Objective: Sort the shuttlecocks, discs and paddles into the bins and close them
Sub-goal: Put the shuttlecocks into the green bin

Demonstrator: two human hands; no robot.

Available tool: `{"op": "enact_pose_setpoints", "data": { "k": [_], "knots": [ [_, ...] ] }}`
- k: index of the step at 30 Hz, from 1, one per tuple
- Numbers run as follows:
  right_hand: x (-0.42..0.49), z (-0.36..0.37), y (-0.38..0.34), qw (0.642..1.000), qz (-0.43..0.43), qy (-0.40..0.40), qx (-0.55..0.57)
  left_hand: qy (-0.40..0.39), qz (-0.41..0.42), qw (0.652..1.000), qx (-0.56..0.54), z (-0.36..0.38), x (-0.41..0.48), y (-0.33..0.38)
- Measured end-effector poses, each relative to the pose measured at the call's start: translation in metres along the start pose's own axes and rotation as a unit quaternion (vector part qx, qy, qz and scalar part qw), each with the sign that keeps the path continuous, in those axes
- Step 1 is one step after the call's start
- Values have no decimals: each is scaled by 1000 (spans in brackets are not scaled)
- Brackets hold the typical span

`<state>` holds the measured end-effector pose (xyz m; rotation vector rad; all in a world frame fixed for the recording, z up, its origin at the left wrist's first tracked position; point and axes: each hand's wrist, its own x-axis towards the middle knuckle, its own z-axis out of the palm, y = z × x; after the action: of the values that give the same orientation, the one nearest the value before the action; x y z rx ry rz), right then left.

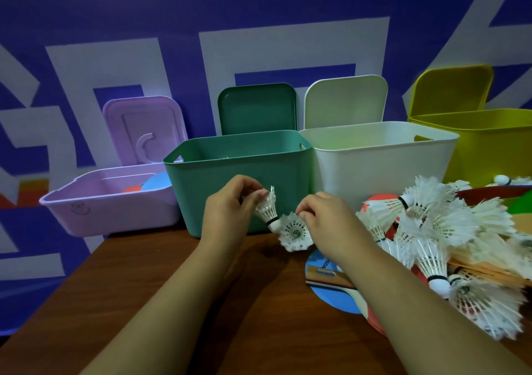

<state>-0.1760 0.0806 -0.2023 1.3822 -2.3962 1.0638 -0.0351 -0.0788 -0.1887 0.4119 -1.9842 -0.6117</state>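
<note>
Matt, smooth plastic bins fill the frame's middle: green bin [239,170], white bin [380,167]. Lower frame, brown wood-grain table [121,288]; at right, feathery white shuttlecocks [449,230].

bins [230,178] 4 | lids [257,109] 4 | hands [227,206] 2 | shuttlecocks [267,207] in hands 2 | pile [437,230] uncounted

The light is dim and cool, with a blue-violet cast off the wall [86,14]. It falls from above: soft forearm shadows spread on the brown bench [138,282] below the left hand [227,204]. Focus is crispest mid-frame, on the shuttlecock [267,209] that hand pinches. The shuttlecock pile [449,230] at right glares near white and smears toward the corner. Wide-angle bending bows the yellow bin [489,144], whose lid [452,89] shows coloured fringing. The lower left corner darkens.
</note>
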Motion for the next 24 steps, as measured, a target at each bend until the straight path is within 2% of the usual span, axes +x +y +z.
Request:
{"op": "enact_pose_setpoints", "data": {
  "k": [5, 9, 11, 13, 17, 24],
  "knots": [
    [-1, -1, 0, 1000, 8, 4, 28, 67, 92, 993, -20, -14, 8, 12],
    [-3, -5, -8, 997, 28, 32, 70, 158, 95, 981, -60, -31, 25, 23],
    [-5, -8, -12, 994, 36, 42, 93, 177, 107, 978, -17, -37, 39, 21],
    [-5, -9, -13, 991, 44, 50, 114, 152, 92, 983, 38, -40, 53, 16],
    [-6, -15, -17, 980, 59, 72, 177, 48, 53, 991, 114, -38, 57, 4],
    [-8, -32, -34, 935, 94, 124, 319, 2, 126, 966, 224, -27, 22, -26]
  ]
}}
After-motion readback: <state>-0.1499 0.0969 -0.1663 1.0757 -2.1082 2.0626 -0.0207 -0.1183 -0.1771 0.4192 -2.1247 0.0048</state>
